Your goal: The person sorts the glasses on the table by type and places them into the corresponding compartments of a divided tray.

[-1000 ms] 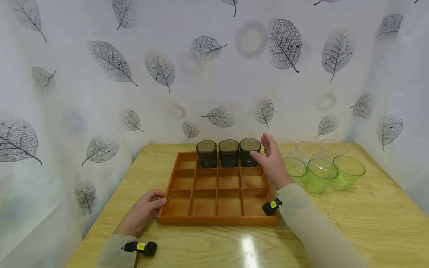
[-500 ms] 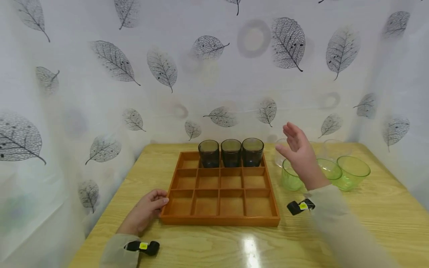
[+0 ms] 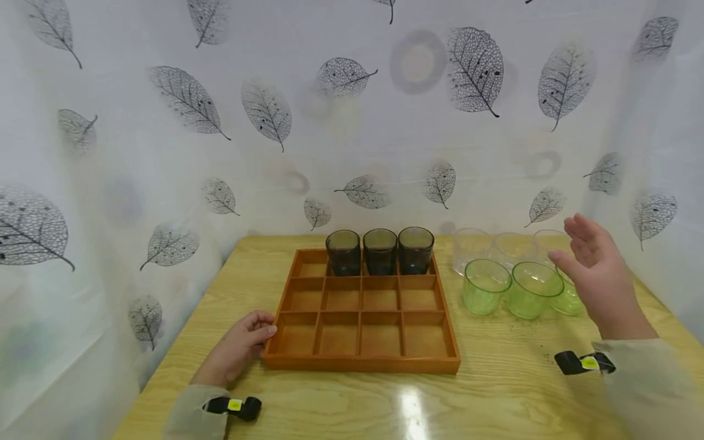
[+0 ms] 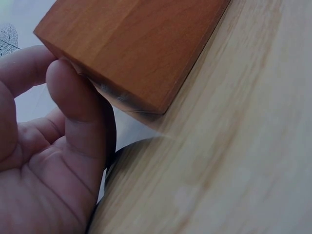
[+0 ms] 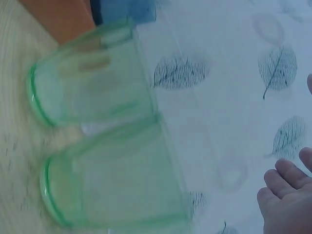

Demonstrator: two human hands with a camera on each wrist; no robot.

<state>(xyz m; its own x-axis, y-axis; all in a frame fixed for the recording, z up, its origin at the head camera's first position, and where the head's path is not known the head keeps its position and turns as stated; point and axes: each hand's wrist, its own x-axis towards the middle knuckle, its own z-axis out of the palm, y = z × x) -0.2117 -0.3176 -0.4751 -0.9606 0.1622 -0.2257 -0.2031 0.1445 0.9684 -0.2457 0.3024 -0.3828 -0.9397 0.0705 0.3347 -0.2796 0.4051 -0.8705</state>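
Observation:
In the head view, a wooden divided tray (image 3: 362,365) stands on the table with three dark smoked glasses (image 3: 379,252) in its back row. My left hand (image 3: 236,348) rests at its left side, fingertips and thumb touching the outer wall; the left wrist view shows that thumb (image 4: 73,92) by the tray corner (image 4: 126,53). My right hand (image 3: 602,281) hovers at the right, thumb apart from fingers, holding nothing. It partly covers the rightmost green glass (image 3: 566,302). Two more green glasses (image 3: 533,290) stand left of it, and appear close up in the right wrist view.
Behind the green glasses stands a row of clear glasses (image 3: 472,247), the rightmost partly hidden by my right hand. A leaf-printed curtain (image 3: 363,134) encloses the back and sides of the wooden table (image 3: 330,403).
My right hand has left the rightmost dark glass and moved right, across the green glasses to the last one. The left hand stays at the tray.

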